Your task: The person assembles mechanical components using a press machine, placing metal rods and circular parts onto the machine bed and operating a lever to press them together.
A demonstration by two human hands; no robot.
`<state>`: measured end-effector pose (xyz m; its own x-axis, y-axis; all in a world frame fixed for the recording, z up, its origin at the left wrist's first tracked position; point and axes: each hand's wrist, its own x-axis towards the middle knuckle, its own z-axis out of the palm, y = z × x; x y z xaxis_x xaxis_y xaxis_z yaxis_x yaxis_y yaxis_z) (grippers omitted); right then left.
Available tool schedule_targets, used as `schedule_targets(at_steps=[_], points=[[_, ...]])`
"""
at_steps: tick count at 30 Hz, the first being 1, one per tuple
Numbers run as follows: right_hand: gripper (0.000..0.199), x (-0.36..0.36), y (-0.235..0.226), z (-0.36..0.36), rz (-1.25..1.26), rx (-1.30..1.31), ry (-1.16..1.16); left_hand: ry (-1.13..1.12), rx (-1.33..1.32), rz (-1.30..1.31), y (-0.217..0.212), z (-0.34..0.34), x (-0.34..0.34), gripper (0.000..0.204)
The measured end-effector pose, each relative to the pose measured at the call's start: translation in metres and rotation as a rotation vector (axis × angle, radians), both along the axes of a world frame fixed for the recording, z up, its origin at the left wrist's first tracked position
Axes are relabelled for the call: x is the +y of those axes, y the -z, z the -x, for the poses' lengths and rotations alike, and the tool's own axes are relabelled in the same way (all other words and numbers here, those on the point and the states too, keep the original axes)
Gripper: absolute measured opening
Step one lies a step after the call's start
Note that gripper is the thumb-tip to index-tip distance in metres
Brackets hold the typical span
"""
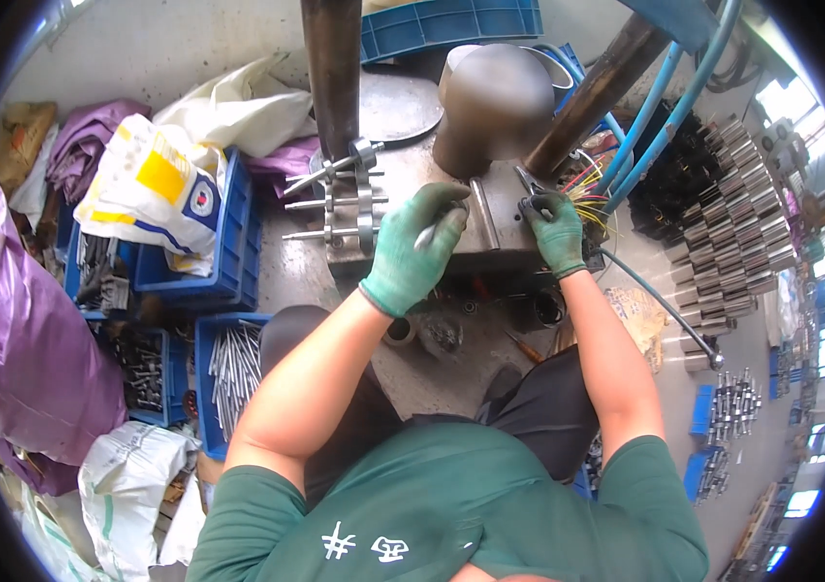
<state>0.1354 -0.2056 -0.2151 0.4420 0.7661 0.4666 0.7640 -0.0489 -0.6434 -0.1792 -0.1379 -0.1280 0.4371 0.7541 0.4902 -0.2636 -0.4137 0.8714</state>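
My left hand [409,244], in a green glove, is closed with a short shiny metal piece [425,236] showing between its fingers. My right hand [557,233], gloved as well, has its fingers curled at the right edge of the metal work block [514,184], by a small dark metal part [529,190]; what lies inside the fingers is hidden. Between the hands a pale metal bar [484,213] lies on the block. Several metal shafts with round discs [335,204] rest on the block's left end, beside my left hand.
Two steel columns [332,78] and a thick round post [495,107] rise behind the block. Coloured wires [587,194] and blue hoses [660,107] hang at right. A blue crate of rods [204,388] stands left; stacked metal cylinders [737,223] stand right.
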Motion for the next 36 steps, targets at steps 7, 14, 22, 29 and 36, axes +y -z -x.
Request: schedule_targets(at_steps=[7, 14, 22, 29, 36], points=[[0.020, -0.004, -0.009, 0.011, 0.009, -0.084, 0.001, -0.021, 0.355, 0.307, 0.041, -0.031, 0.027, 0.027], [0.020, -0.001, -0.031, -0.022, -0.142, -0.042, -0.026, -0.096, 0.438, 0.261, 0.039, -0.037, 0.028, 0.033], [0.021, 0.081, -0.179, 0.036, -0.371, -0.201, -0.102, -0.197, 0.609, 0.088, 0.033, -0.036, 0.027, 0.039], [0.031, 0.133, -0.183, 0.010, -0.029, -0.280, 0.051, -0.170, 0.643, -0.022, 0.034, -0.037, 0.025, 0.035], [0.032, 0.132, -0.186, 0.024, -0.026, -0.487, 0.090, -0.263, 0.682, -0.180, 0.047, -0.038, 0.026, 0.028]])
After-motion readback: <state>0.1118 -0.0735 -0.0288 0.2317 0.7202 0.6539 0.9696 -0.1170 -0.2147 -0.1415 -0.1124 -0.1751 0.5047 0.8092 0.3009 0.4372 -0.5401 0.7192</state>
